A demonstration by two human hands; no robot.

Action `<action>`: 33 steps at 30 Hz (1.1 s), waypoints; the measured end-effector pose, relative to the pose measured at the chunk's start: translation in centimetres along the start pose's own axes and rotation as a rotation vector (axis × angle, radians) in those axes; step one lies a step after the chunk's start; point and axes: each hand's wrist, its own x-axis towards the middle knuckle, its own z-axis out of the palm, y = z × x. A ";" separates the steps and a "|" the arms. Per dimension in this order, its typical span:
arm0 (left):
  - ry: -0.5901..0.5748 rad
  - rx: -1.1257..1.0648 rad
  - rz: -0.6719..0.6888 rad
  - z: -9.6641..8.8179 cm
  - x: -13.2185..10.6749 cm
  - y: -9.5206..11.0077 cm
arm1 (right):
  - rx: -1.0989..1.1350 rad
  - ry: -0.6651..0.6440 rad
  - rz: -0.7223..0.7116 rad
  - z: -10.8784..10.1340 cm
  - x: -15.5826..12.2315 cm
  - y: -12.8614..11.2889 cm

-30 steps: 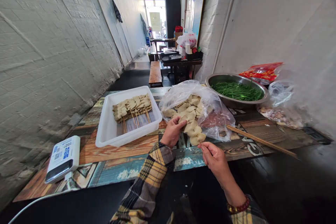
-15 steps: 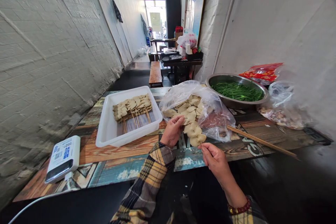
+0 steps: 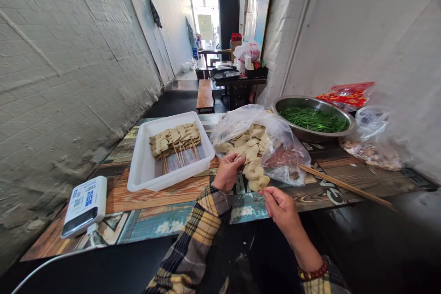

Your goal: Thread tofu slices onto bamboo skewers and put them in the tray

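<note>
My right hand (image 3: 281,206) is closed on the lower end of a skewer, just below several thin beige round slices (image 3: 255,173) threaded on it. Between the thumb and fingers of my left hand (image 3: 228,172) is a single beige slice (image 3: 240,156), at the upper end of that row. Right behind both hands lies an open clear plastic bag (image 3: 237,117) with a heap of loose beige slices (image 3: 254,138) inside. The skewer itself is mostly hidden by the slices. To the left, a white plastic tub (image 3: 141,172) holds stacked finished skewers (image 3: 175,138) of the same slices.
Bare bamboo skewers (image 3: 347,186) lie at the right, their ends by the bag. Behind them stand a metal bowl (image 3: 312,137) of green chives (image 3: 313,119) and another plastic bag (image 3: 374,147). A white box-shaped device (image 3: 84,206) with a cable sits at the table's left.
The view has shifted slightly. Both hands stay at the skewer, and the slice in my left fingers shows a little more beside the threaded row.
</note>
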 end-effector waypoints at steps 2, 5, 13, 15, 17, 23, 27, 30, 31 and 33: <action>0.000 0.004 0.004 -0.1 0.0 0.0 | 0.016 -0.003 0.007 0.0 0.0 0.1; 0.012 -0.012 -0.002 -0.2 0.1 -0.1 | 0.032 -0.012 0.017 -0.1 -0.1 0.3; 0.067 -0.028 0.035 -0.5 0.4 -0.4 | 0.057 -0.025 0.031 0.1 -0.2 0.3; 0.073 -0.023 0.046 -0.5 0.4 -0.5 | 0.061 -0.025 0.034 0.1 -0.2 0.4; 0.082 -0.002 0.055 -0.5 0.4 -0.5 | 0.058 -0.024 0.038 0.1 -0.2 0.5; 0.114 0.165 0.144 -0.4 0.4 -0.6 | 0.067 -0.015 0.044 0.1 -0.1 0.4; 0.083 0.181 0.104 -0.4 0.4 -0.6 | 0.048 -0.009 0.021 0.1 0.0 0.3; 0.084 0.190 0.099 -0.5 0.4 -0.6 | 0.067 -0.008 0.028 0.2 0.1 0.3; 0.085 0.192 0.099 -0.5 0.4 -0.6 | 0.081 -0.011 0.033 0.2 0.2 0.3; 0.073 0.194 0.094 -0.5 0.4 -0.6 | 0.114 -0.011 0.047 0.2 0.2 0.4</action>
